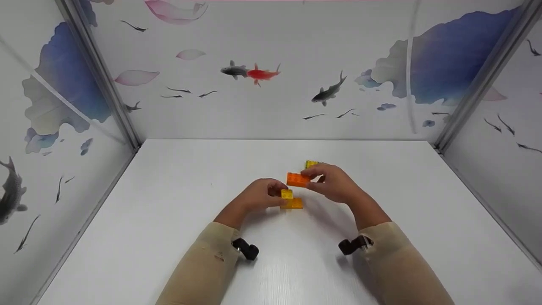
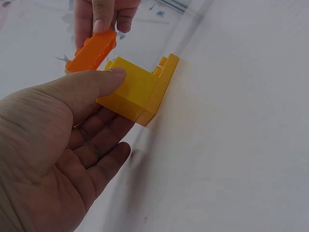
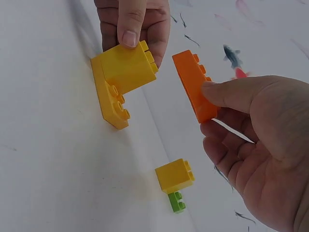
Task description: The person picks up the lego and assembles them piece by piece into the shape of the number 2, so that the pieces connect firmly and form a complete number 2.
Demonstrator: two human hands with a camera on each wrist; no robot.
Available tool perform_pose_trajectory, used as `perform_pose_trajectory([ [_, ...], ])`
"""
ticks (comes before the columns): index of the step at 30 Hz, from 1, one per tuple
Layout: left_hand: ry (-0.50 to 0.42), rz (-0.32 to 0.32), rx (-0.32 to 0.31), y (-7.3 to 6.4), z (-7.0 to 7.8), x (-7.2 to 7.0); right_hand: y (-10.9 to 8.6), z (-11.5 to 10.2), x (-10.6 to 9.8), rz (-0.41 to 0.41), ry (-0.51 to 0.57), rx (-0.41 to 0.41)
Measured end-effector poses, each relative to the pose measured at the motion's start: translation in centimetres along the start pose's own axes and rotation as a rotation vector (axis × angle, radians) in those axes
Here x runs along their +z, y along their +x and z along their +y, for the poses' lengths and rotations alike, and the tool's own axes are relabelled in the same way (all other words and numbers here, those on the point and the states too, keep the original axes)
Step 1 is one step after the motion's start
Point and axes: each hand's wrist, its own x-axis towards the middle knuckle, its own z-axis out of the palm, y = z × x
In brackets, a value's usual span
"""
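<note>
My left hand [image 1: 259, 195] grips a tall yellow toy building brick [image 2: 137, 79], thumb on one face and fingers behind. This brick stands on one end of a flatter amber-yellow brick [image 3: 115, 115], whose bare studs show at the other end. Between the thumb and fingers of my right hand [image 1: 334, 183] is an orange studded brick [image 1: 295, 179], tilted in the right wrist view. It hangs above and just behind the yellow pair in the head view, apart from it. Whether the amber brick touches the table cannot be told.
Behind my right hand on the white table [image 1: 178, 169] stands another yellow brick [image 3: 174, 176], with a small green brick [image 3: 176, 202] beside it. White printed panels [image 1: 271, 114] close off the back and both sides.
</note>
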Motion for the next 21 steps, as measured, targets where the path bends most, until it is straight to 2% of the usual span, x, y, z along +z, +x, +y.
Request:
perform_pose_trajectory([
  [8,-0.014,0.002,-0.015,-0.02,0.04,-0.07,-0.78,-0.66,-0.12,-0.031,-0.007,-0.034],
  [21,-0.006,-0.004,0.0,-0.02,-0.2,-0.12,-0.71,-0.8,0.74,-0.063,-0.023,-0.042],
])
